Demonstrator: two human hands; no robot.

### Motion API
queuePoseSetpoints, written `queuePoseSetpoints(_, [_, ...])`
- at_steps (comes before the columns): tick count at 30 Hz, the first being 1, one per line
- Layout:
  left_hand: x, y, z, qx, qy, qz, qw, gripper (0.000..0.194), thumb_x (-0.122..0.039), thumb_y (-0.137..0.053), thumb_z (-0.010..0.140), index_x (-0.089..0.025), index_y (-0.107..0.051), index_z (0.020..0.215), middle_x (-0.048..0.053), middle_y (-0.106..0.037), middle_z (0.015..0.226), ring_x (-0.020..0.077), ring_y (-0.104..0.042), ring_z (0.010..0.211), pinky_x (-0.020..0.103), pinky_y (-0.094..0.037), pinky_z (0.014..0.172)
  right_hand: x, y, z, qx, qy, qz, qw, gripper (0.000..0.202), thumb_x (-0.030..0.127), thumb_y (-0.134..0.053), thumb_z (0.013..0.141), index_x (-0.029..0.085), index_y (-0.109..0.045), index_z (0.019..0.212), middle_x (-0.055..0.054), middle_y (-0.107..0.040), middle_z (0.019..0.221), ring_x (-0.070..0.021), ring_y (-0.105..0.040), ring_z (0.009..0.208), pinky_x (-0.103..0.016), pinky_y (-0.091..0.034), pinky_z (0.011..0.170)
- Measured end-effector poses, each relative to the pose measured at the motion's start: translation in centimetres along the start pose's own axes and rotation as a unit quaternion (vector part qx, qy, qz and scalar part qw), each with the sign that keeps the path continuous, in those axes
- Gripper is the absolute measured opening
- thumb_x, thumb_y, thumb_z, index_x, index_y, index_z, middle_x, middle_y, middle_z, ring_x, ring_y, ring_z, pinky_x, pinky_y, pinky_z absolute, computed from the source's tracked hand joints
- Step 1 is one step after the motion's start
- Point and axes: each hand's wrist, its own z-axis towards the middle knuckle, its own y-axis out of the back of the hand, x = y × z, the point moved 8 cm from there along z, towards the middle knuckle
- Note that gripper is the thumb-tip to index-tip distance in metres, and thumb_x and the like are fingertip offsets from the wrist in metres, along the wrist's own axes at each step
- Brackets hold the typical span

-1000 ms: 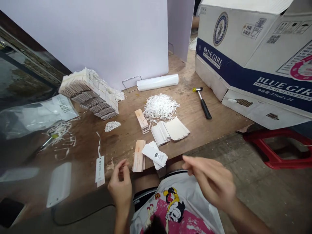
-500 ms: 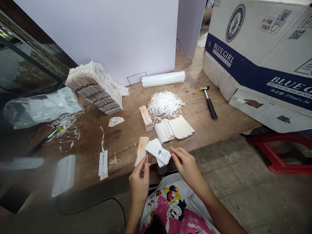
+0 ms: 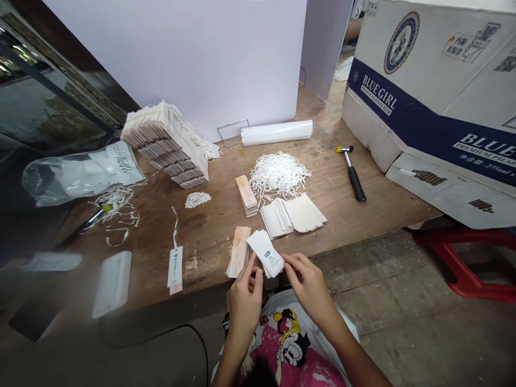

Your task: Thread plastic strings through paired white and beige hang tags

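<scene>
A small, slightly fanned stack of white paper tags [image 3: 267, 253] with dark print lies at the table's front edge, between my two hands. My left hand [image 3: 246, 293] has curled fingers, its index fingertip and thumb at the stack's lower left side. At the stack's right edge, the thumb and index finger of my right hand [image 3: 307, 285] are pinched on the tags. Just left of them is a pile of peach tags [image 3: 239, 250]. Behind sit a row of white tags [image 3: 276, 217], cream cards [image 3: 304, 212] and another peach stack [image 3: 246, 194].
White strings [image 3: 280, 174] are heaped behind the cards. A strung tag [image 3: 174, 267] lies left, near small white pieces [image 3: 197, 200]. Bundled tags [image 3: 169, 142] stand at the back left. A hammer [image 3: 351, 172] and a beer carton [image 3: 435, 123] are to the right.
My left hand has moved right, from beside the peach pile to the white tags. Those tags have turned and lie more closely aligned. The whole view has shifted slightly.
</scene>
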Motion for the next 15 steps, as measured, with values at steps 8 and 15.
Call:
queuePoseSetpoints(8, [-0.5, -0.7, -0.5, -0.006, -0.001, -0.019, 1.0, 0.055, -0.044, -0.048, 0.09, -0.019, -0.05, 0.139, 0.003, -0.067, 0.089, 0.0098, -0.053, 0.054, 0.023, -0.046, 0.056, 0.3, -0.1, 0.0, 0.017, -0.007, 0.028, 0.999, 0.026, 0.021, -0.046, 0.094, 0.018, -0.07, 0.104, -0.006, -0.066, 0.091, -0.0148, -0.064, 0.076, -0.023, -0.048, 0.064])
queuePoseSetpoints(15, [-1.7, 5.2, -0.4, -0.076, -0.01, -0.082, 0.994, 0.05, -0.049, -0.059, 0.083, -0.018, -0.065, 0.121, 0.006, -0.07, 0.086, 0.014, -0.059, 0.062, 0.024, -0.048, 0.054, -0.2, 0.9, -0.1, -0.019, -0.01, 0.021, 1.0, 0.025, 0.023, -0.045, 0.095, 0.017, -0.068, 0.105, -0.008, -0.068, 0.097, -0.0174, -0.066, 0.086, -0.024, -0.051, 0.067])
